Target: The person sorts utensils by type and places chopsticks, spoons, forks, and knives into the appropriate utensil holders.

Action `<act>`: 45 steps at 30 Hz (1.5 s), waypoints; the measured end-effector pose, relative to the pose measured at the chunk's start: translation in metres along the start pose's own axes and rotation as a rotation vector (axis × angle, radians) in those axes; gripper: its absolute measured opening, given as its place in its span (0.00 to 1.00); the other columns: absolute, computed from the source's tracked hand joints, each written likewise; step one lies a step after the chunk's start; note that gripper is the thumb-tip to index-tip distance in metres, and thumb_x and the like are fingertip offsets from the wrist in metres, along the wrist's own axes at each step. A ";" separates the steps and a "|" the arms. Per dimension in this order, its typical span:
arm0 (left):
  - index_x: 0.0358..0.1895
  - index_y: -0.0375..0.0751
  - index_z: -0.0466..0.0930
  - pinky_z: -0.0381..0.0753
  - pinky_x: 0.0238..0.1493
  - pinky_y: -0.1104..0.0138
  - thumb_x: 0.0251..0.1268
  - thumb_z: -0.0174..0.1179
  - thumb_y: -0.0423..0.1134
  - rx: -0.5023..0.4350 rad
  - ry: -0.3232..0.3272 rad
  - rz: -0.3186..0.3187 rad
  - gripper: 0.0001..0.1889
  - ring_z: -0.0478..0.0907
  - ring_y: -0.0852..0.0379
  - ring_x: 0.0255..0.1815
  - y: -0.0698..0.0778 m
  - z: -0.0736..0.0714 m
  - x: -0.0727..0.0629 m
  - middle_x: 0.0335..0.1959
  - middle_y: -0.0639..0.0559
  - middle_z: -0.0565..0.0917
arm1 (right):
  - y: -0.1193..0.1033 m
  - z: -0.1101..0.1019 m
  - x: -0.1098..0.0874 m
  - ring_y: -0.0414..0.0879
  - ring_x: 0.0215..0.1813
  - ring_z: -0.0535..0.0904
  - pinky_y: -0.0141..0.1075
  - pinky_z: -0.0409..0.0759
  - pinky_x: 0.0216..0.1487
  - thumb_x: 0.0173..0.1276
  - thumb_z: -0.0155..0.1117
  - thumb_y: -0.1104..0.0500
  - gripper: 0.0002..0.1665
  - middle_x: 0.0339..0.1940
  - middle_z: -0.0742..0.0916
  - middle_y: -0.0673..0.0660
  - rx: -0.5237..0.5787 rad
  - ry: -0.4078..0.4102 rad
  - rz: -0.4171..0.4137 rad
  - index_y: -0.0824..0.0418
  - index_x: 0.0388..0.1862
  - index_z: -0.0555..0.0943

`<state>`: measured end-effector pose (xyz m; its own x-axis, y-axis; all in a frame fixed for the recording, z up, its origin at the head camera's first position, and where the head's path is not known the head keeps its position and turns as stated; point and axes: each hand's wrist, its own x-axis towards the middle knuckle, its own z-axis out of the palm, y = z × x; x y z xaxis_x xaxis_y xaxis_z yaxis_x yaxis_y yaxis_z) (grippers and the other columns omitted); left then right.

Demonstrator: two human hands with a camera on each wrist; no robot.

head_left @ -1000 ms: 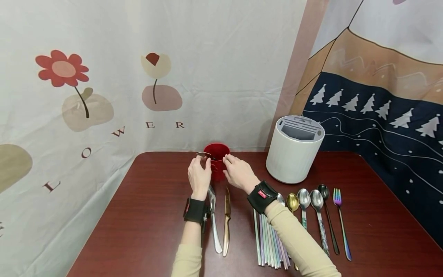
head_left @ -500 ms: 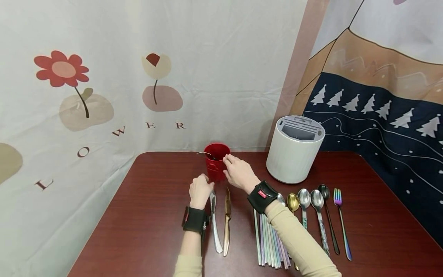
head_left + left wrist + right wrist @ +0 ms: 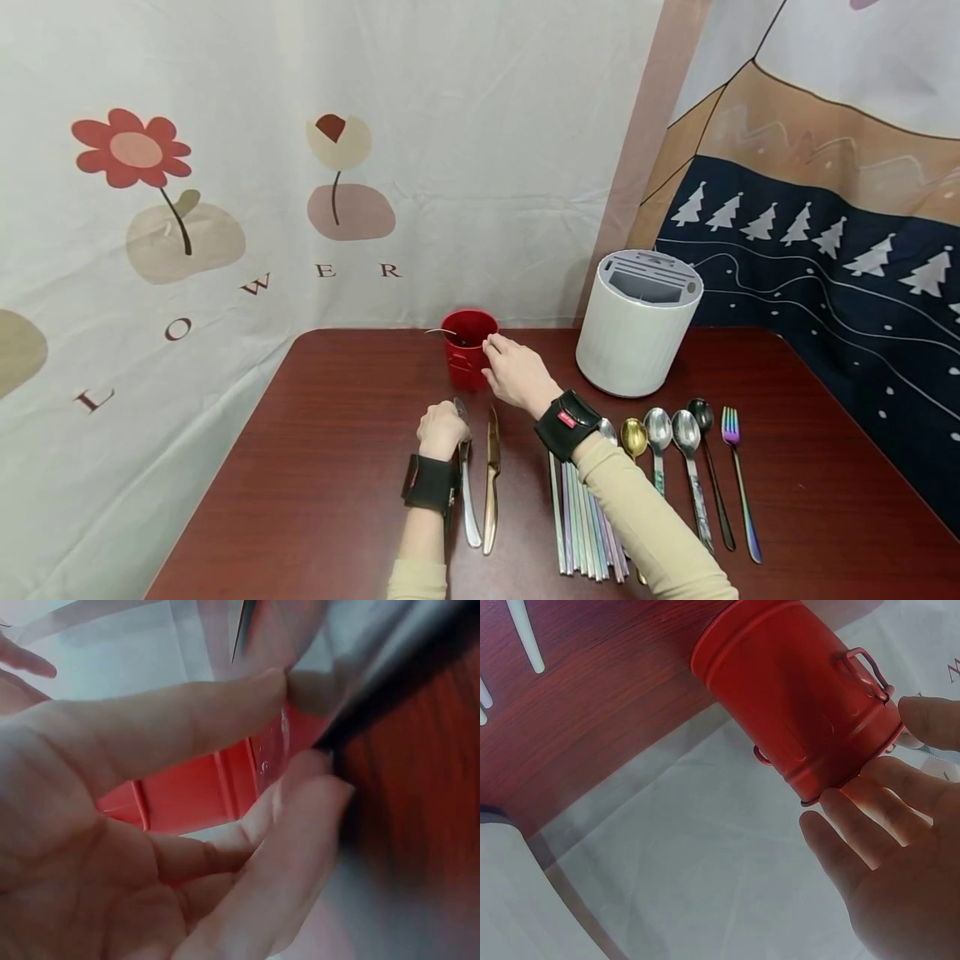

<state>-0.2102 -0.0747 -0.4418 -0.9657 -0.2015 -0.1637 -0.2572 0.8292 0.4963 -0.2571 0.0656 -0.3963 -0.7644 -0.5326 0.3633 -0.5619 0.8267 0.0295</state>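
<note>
In front of the red bucket [image 3: 468, 368], a left hand [image 3: 442, 429] with thumb and fingers narrowed in a pinch on a silver table knife [image 3: 468, 504], partly blurred in the left wrist view, handle end away from the bucket. At the bucket's right rim, a right hand [image 3: 519, 377], fingers extended and apart, fingertips against the edge. Beneath the bucket, upright, a reddish-brown table [image 3: 300, 467]. Over the bucket's left rim, a thin curved silver piece [image 3: 441, 332]. In front of the bucket, a gold knife [image 3: 491, 492], tip toward it. Forward and right of the bucket, pastel metallic chopsticks [image 3: 581, 525], then, farther right, a gold spoon [image 3: 633, 437], silver spoons [image 3: 658, 429], a black spoon [image 3: 702, 414] and a rainbow fork [image 3: 731, 429]. Right of the bucket, a white cylindrical cutlery holder [image 3: 633, 342]. Behind the bucket, a pale backdrop [image 3: 465, 125] with flowers and lettering.
</note>
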 end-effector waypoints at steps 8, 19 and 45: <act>0.25 0.34 0.83 0.81 0.30 0.51 0.39 0.70 0.32 -0.042 0.019 0.020 0.08 0.82 0.37 0.36 -0.002 -0.002 0.000 0.35 0.34 0.85 | -0.001 -0.002 0.000 0.53 0.56 0.80 0.42 0.80 0.55 0.64 0.63 0.55 0.24 0.55 0.82 0.62 -0.003 0.008 -0.006 0.66 0.56 0.77; 0.23 0.35 0.82 0.80 0.26 0.59 0.41 0.70 0.32 -0.056 -0.010 0.011 0.06 0.83 0.45 0.25 -0.004 0.000 0.002 0.25 0.39 0.85 | -0.001 0.000 0.000 0.53 0.56 0.81 0.42 0.81 0.54 0.64 0.64 0.55 0.24 0.55 0.82 0.61 0.006 0.017 -0.002 0.66 0.56 0.77; 0.30 0.33 0.72 0.85 0.32 0.56 0.52 0.67 0.26 -0.508 -0.199 0.244 0.10 0.82 0.50 0.20 -0.005 -0.050 -0.014 0.20 0.46 0.78 | -0.001 0.002 0.000 0.52 0.54 0.81 0.41 0.82 0.52 0.63 0.65 0.55 0.25 0.55 0.82 0.61 -0.005 0.034 -0.014 0.66 0.56 0.78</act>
<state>-0.1968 -0.1023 -0.3997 -0.9865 0.1052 -0.1257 -0.0611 0.4759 0.8774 -0.2572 0.0649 -0.3982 -0.7453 -0.5379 0.3939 -0.5708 0.8201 0.0398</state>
